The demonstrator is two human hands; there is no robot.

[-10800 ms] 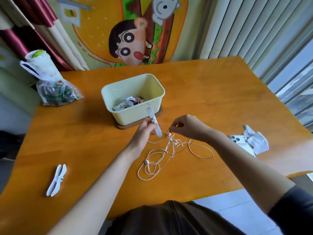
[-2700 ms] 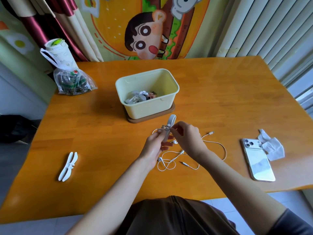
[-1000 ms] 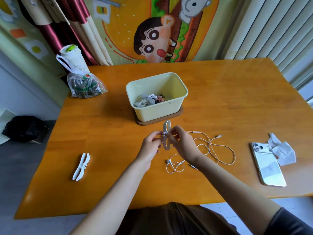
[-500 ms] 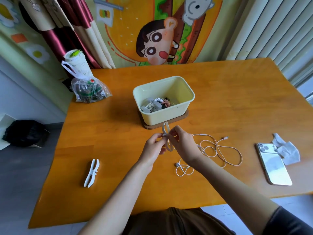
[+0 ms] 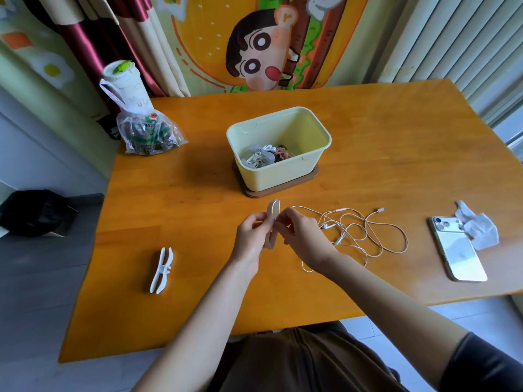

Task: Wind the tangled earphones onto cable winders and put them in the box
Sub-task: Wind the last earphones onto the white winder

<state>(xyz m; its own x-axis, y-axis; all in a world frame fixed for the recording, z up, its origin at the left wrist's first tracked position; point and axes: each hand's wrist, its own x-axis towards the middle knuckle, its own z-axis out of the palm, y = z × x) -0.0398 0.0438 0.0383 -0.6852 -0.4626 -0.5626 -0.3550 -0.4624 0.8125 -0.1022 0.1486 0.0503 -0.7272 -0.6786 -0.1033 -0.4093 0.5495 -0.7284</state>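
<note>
Orange table (image 5: 396, 142), cartoon curtain (image 5: 254, 38) behind; left hand (image 5: 252, 236) grips winder (image 5: 273, 210), right hand (image 5: 305, 239) pinches earphones (image 5: 326, 226).

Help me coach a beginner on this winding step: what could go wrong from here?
1. The earphone cable lies in overlapping loops on the table; pulling it toward the winder may tighten them into a knot.
2. The left hand grips the winder while the right hand pinches the cable at it; if either pinch slackens, the cable could slip off.
</note>
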